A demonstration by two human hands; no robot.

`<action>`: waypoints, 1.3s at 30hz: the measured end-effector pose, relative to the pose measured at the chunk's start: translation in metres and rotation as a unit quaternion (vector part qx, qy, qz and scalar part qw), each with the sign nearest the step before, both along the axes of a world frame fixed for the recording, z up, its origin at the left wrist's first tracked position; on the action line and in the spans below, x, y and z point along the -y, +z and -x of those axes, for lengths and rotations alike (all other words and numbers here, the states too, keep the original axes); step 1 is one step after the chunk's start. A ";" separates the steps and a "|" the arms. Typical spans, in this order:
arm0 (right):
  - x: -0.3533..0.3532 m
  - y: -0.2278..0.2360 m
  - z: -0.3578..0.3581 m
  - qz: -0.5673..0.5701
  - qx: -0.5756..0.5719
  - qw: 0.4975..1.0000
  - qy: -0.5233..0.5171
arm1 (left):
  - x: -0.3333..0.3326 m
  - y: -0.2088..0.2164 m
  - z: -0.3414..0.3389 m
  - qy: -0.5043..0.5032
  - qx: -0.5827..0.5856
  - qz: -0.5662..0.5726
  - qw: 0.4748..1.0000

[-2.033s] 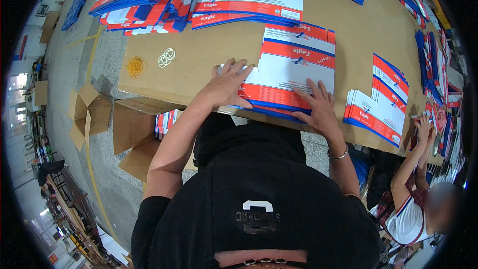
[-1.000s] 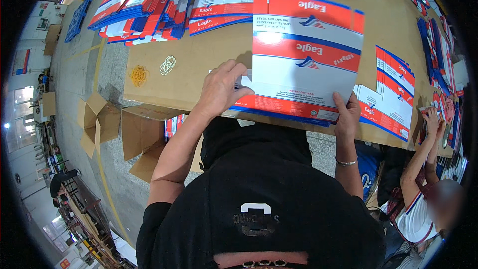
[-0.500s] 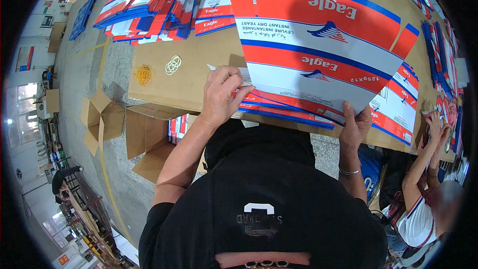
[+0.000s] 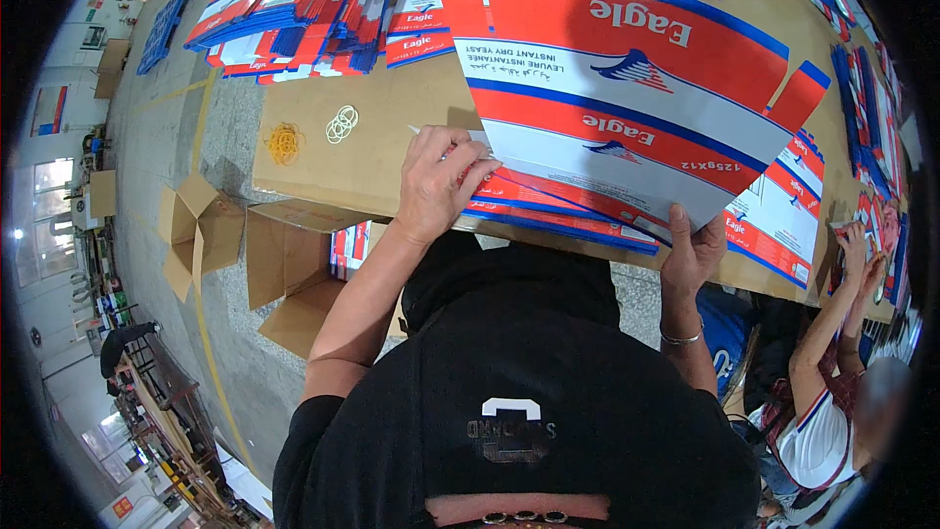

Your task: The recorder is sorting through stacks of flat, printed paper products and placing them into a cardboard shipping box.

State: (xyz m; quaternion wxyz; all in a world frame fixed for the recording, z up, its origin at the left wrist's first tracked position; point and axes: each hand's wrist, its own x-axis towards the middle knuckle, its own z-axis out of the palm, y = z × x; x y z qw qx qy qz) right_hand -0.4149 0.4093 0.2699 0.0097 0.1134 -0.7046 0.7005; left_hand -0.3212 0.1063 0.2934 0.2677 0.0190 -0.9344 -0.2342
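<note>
A flat printed carton blank (image 4: 627, 88), red, white and blue, is tilted up in front of me. My right hand (image 4: 693, 250) grips its near right corner, thumb on the printed face. At its near left corner my left hand (image 4: 439, 181) is closed, thumb and fingers pinched together. A thin white pointed piece (image 4: 415, 128) sticks out past the left knuckles; what it belongs to is hidden. Under the raised blank lies a stack of similar blanks (image 4: 558, 220) along the table's near edge. More blanks (image 4: 778, 211) lie to the right of it.
Yellow rubber bands (image 4: 284, 143) and pale rubber bands (image 4: 342, 124) lie on the cardboard-covered table (image 4: 377, 162). Bundled blanks (image 4: 294, 10) are piled at the far left. Open cardboard boxes (image 4: 284, 260) stand on the floor. A co-worker's hands (image 4: 857, 255) work at the right.
The raised carton blank has shifted slightly left and its far edge has come down a little. Both hands keep nearly the same places.
</note>
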 end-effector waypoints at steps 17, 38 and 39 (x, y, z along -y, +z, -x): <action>0.003 -0.004 0.005 -0.003 0.033 0.999 0.011 | -0.003 0.006 0.000 0.005 0.066 0.039 0.997; 0.012 -0.012 0.013 -0.014 0.084 0.996 0.009 | 0.000 -0.009 0.004 -0.013 0.061 0.046 0.997; 0.012 -0.013 0.015 -0.013 0.082 0.996 0.013 | 0.000 -0.008 0.005 -0.016 0.065 0.046 0.997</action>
